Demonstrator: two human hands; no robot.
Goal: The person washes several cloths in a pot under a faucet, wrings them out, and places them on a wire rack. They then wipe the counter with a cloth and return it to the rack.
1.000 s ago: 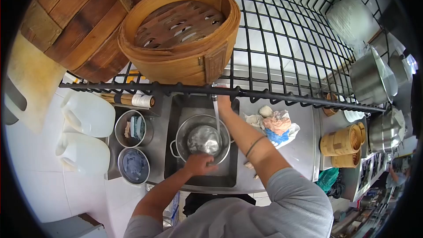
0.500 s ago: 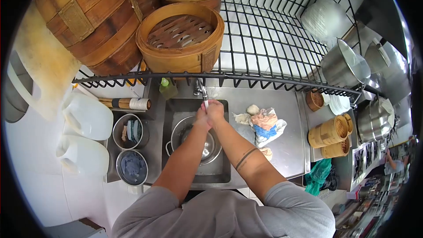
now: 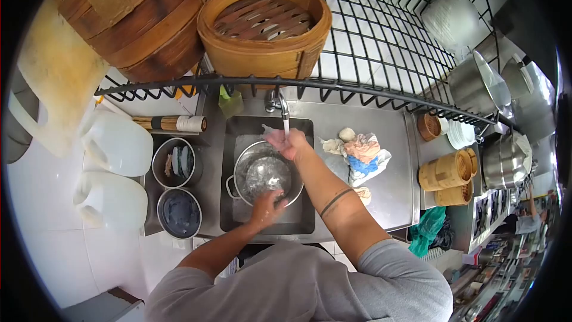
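Catching the stream from the tap (image 3: 279, 102) on the right hand (image 3: 288, 145), fingers open and empty; holding the left hand (image 3: 266, 210) over the pot (image 3: 243, 170) in the sink (image 3: 302, 225), fingers loose, gripping nothing. Partway through wetting, apparently; not yet clear of the water.

Cloths (image 3: 362, 152) lie on the worktop (image 3: 387, 211), two jugs (image 3: 124, 145) stand by its left edge, and a steamer (image 3: 262, 59) sits on the rack (image 3: 369, 90).
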